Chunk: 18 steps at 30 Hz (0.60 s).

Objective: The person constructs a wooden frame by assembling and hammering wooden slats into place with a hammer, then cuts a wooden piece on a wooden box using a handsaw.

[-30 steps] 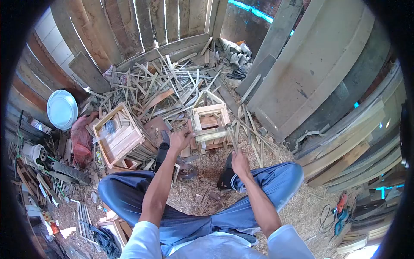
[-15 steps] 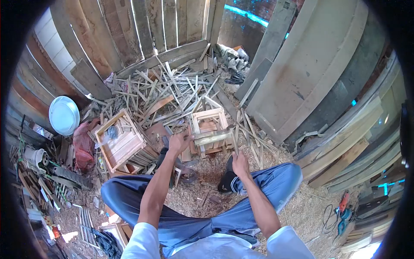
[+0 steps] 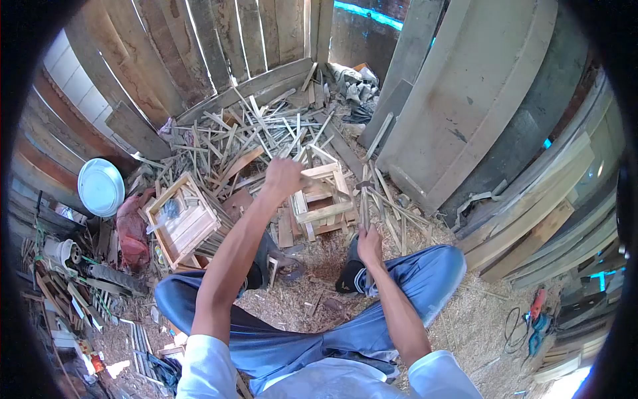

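A small open wooden frame (image 3: 324, 214) of pale slats stands on the floor between and ahead of my feet. My left hand (image 3: 284, 177) is closed at its far left corner. A thin edge shows beside the fingers, but what they grip is hidden. In my right hand (image 3: 369, 245) is a hammer (image 3: 365, 206), held by its handle with the head up, just right of the frame. A larger wooden box (image 3: 179, 246) with slats and a clear plastic bag inside sits to the left.
Loose wood strips (image 3: 259, 143) lie heaped at the back by the plank wall (image 3: 219, 46). On the left are a white basin (image 3: 101, 187) and a red sack (image 3: 133, 233). Boards (image 3: 525, 206) lean at right, near a power tool (image 3: 537, 326) with a cord. Wood shavings cover the floor.
My left hand has moved forward from the frame's front left to its far left corner. The wide slat across the frame's front no longer shows there. The hammer has shifted slightly forward.
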Each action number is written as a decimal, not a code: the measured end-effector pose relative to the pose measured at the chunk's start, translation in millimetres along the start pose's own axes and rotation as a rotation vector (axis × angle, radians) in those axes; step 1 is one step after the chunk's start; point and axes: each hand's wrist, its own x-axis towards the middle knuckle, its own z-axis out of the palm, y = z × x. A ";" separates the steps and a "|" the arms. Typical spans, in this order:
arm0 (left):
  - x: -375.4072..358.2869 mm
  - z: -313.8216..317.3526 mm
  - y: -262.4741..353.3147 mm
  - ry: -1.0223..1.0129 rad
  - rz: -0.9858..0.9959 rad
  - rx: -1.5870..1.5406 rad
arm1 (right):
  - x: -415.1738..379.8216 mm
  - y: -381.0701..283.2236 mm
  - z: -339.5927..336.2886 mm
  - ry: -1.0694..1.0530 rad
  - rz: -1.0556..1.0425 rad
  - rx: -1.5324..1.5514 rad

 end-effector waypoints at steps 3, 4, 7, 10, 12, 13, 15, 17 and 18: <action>28.6 -21.9 23.8 -0.048 0.084 0.156 | 0.8 -3.2 0.5 0.025 -0.019 0.011; 35.2 -20.4 29.1 -0.054 0.085 0.154 | 2.2 -1.6 1.2 0.021 -0.014 0.010; 45.1 -2.4 34.1 -0.032 0.158 0.302 | 8.0 2.5 5.2 0.047 0.001 0.085; 34.7 54.7 25.2 -0.069 0.121 0.202 | 11.3 3.6 6.4 0.086 0.063 0.146; 11.3 78.0 24.5 -0.045 0.166 -0.037 | 7.5 -2.7 -0.7 0.114 0.055 0.118; 6.5 76.3 29.0 -0.044 0.170 -0.035 | 9.1 -2.9 -1.9 0.117 0.057 0.120; -4.0 71.0 33.9 -0.182 0.105 -0.038 | 7.6 -2.8 -0.9 0.063 0.072 0.122; 4.6 59.0 33.0 -0.162 0.148 0.006 | 6.4 -5.9 1.8 0.061 0.069 0.125; 16.5 49.5 36.8 -0.184 0.142 0.012 | 5.8 -8.1 2.1 0.067 0.055 0.126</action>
